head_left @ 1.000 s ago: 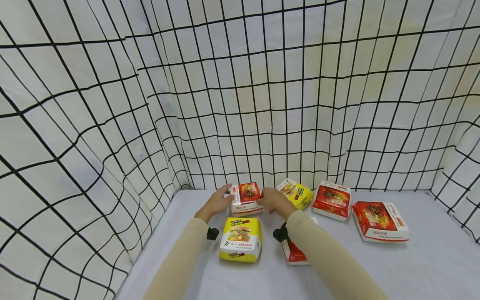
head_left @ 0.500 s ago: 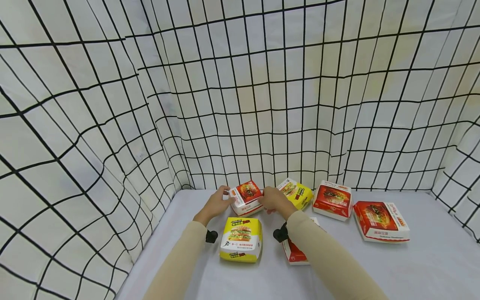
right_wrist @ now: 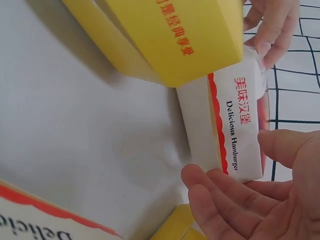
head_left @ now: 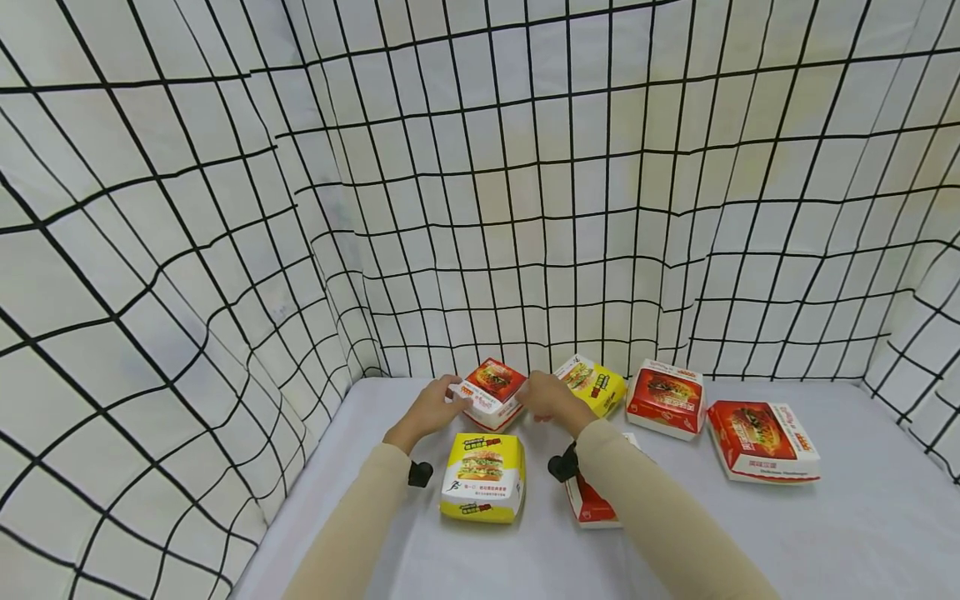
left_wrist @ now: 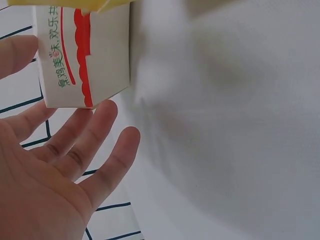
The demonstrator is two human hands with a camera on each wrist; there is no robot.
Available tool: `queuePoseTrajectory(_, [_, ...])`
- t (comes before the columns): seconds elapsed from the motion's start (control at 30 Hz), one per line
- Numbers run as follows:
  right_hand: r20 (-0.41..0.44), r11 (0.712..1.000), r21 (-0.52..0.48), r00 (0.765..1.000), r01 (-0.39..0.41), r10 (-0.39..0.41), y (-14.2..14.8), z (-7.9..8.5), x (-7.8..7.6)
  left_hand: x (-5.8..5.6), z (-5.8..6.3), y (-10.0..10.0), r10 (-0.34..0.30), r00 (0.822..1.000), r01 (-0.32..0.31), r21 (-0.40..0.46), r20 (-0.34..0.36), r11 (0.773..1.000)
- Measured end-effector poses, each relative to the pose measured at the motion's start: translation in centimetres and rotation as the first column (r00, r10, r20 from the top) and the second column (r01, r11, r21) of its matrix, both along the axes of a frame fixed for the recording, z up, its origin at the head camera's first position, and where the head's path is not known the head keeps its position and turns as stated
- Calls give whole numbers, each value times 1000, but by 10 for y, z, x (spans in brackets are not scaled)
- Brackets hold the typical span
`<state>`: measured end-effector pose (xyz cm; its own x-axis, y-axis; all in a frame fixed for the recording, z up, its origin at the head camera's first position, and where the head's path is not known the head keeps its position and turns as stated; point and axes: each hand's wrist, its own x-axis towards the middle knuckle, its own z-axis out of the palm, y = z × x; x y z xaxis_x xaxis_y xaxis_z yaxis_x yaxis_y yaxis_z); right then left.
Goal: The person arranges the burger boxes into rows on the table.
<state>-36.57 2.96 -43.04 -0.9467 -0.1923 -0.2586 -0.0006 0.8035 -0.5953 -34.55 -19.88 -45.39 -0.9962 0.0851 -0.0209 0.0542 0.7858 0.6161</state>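
Note:
A red-and-white hamburger box [head_left: 495,382] stands at the far side of the table, turned at an angle between both hands. My left hand [head_left: 429,410] holds its left corner; in the left wrist view the thumb lies on the upper edge and the fingertips [left_wrist: 106,112] meet the side. On the right corner, my right hand [head_left: 553,400] grips with thumb above and fingers below, as the right wrist view shows. Directly in front of this box sits a yellow hamburger box [head_left: 482,477]. Another yellow box [head_left: 596,386] lies just beyond the right hand, partly covered by it.
Below the right forearm, a red box [head_left: 592,504] is partly hidden. Two more red boxes [head_left: 666,400] [head_left: 761,442] lie to the right on the white tabletop [head_left: 847,533]. Black netting [head_left: 525,217] over white cloth encloses the table's back and sides.
Between both hands, the red-and-white hamburger box has turned, its front now facing more to the lower left. My left hand has shifted slightly left and back; the other boxes stay put.

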Motion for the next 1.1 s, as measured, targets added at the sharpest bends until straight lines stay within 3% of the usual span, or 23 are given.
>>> queuePoseTrajectory(0.4, [22,1000,14,1000,15,-15,0,-1,-6,-1,2,-5,23,1000,-23,-28,17,999])
queuePoseTrajectory(0.7, [56,1000,-10,998,-6,6,-4,3,4,-5,2,-4,22,999,-22,10,40,1000])
queuePoseTrajectory(0.93, [70,1000,-9,997,-21,21,-7,7,12,-6,2,-2,16,994,-22,60,108,998])
queuePoseTrajectory(1.1, [78,1000,-9,997,-22,22,-6,7,12,-6,2,0,13,994,-18,51,108,999])
